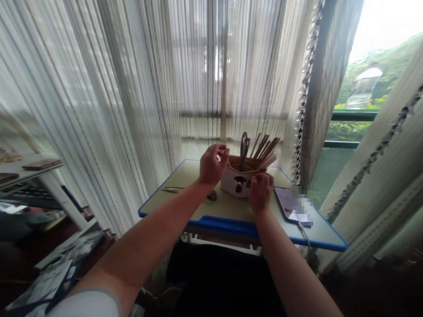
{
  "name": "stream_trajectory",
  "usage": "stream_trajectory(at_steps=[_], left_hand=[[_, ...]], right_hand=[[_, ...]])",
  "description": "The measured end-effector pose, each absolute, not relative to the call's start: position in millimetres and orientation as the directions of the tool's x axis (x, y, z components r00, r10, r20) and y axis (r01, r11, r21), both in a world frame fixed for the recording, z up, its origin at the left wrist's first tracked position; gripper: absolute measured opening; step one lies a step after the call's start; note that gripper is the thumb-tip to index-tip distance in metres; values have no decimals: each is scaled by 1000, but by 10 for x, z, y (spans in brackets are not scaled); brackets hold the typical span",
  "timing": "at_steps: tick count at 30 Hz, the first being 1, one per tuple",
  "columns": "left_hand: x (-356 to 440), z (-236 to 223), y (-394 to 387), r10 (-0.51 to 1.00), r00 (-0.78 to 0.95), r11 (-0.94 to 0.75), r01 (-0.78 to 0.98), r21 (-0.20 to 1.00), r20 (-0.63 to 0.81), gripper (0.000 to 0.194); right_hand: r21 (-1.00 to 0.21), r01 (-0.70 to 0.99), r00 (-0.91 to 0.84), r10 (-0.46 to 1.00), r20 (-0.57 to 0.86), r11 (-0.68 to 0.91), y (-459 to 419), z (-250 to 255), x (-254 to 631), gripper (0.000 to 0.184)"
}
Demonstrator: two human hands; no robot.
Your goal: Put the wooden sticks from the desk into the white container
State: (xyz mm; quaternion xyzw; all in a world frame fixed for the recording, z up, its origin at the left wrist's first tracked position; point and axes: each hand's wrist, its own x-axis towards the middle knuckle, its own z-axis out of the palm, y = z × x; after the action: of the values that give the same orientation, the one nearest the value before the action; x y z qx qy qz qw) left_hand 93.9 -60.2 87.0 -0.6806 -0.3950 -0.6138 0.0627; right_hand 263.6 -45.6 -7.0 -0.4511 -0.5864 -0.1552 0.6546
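Observation:
A white storage basket (230, 182) with a dark printed pattern and a brown inside stands on the small table (185, 207). My left hand (212, 165) is at its upper left corner, thumb and forefinger pinched together on the rim. Curled fingers of my right hand (261, 190) grip the basket's front right side. Several brown chopsticks (264, 147) lean to the right inside it, beside a dark looped utensil (243, 149) whose lower part is hidden. Below my left wrist lies a small round dark object (212, 195), partly covered by the forearm.
A phone (286, 204) with a cable lies on the table's right side. At the left, a thin pointed object (172, 189) rests flat. Striped curtains (198, 88) hang behind the table, and a shelf (36, 169) stands far left.

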Motion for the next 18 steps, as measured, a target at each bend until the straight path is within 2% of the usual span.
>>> stream_trajectory(at_steps=[2,5,6,8,10,11,13,14,16,18], left_hand=[[619,608,-774,462,-32,-586,739,333,886,24],[68,229,-920,586,35,-376,897,233,810,26],[-113,138,-940,637,22,-293,932,215,771,30],[-432,17,-950,728,19,-180,970,164,685,37],[-662,-46,-938,792,-15,-84,987,134,610,40],[-739,-68,-927,821,-37,-45,991,129,570,41],[-827,-104,-902,895,-63,1,990,140,441,37],[-846,-119,-891,920,-84,27,988,153,383,35],[-860,-138,-879,926,-69,11,988,156,371,29],[-865,-131,-894,934,-14,-44,987,153,358,27]], right_hand=[[-378,742,269,271,924,553,-500,-73,2617,16],[-259,779,185,186,965,572,-585,-88,2524,26],[-181,784,97,171,980,594,-618,-94,2463,28],[25,740,-206,191,960,672,-686,-104,2288,31],[163,624,-535,266,801,764,-735,-112,2069,35],[171,582,-640,318,700,795,-746,-117,1961,38],[108,572,-714,430,552,813,-735,-129,1789,47],[64,590,-711,481,514,805,-716,-138,1732,51],[-12,623,-689,556,465,782,-672,-158,1682,57],[-66,656,-663,616,425,752,-641,-178,1689,55]])
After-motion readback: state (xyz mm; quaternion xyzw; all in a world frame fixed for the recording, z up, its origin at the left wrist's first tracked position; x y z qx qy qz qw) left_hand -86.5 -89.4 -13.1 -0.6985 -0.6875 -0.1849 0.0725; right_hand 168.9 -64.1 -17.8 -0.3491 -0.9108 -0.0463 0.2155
